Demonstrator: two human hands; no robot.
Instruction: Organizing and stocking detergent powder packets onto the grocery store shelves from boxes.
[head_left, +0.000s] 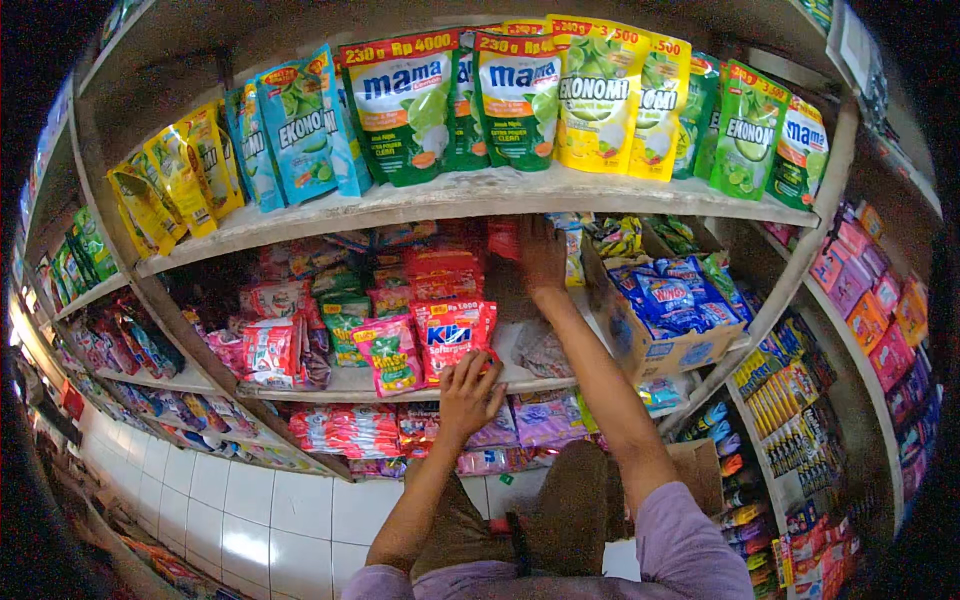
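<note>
My left hand (471, 394) rests at the front edge of the middle shelf. Its fingertips lie against the lower right of a red So Klin softergent pouch (448, 335). A pink Rinso pouch (388, 355) leans beside that one on the left. Deep under the upper shelf, my right hand (541, 253) reaches in, blurred and in shadow. A blurred red packet (502, 238) is right at its thumb side; whether the fingers grip it is unclear. Stacked red packs (444, 276) stand behind the So Klin pouch. Below my right forearm lies a clear plastic bag (541, 352).
Upright dish-soap pouches (405, 112) line the upper shelf (480, 196) above my hands. Right of my forearm, a cardboard box (679, 352) holds blue packets (670, 295). More packs (345, 430) fill the level below. White floor tiles (247, 517) show at lower left.
</note>
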